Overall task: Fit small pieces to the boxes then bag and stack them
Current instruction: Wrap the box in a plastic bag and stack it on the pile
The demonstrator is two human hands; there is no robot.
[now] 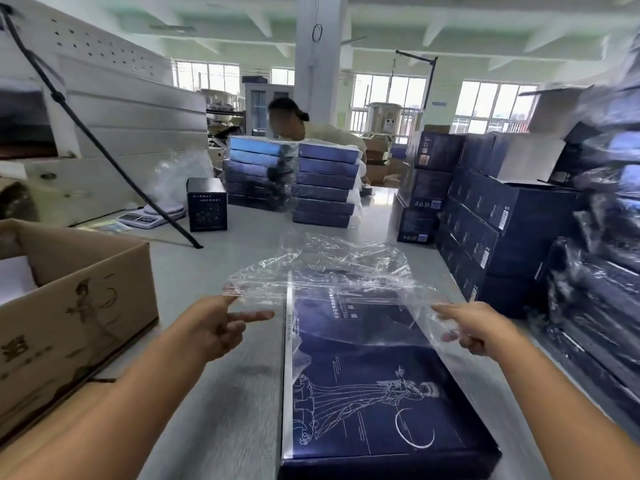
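A flat dark blue box (374,386) with a white line drawing lies lengthwise on the grey table (214,393) in front of me. A clear plastic bag (329,268) covers its far end, its mouth stretched wide. My left hand (216,327) pinches the bag's left edge between thumb and fingers, forefinger pointing right. My right hand (479,327) grips the bag's right edge beside the box. Two stacks of bagged blue boxes (294,181) stand at the table's far end.
An open cardboard carton (72,306) sits at my left. A small dark cube box (206,204), a white scale (145,218) and a slanting black pole (114,161) are further back. Dark cartons (491,216) and wrapped stacks line the right. A person sits behind the far stacks.
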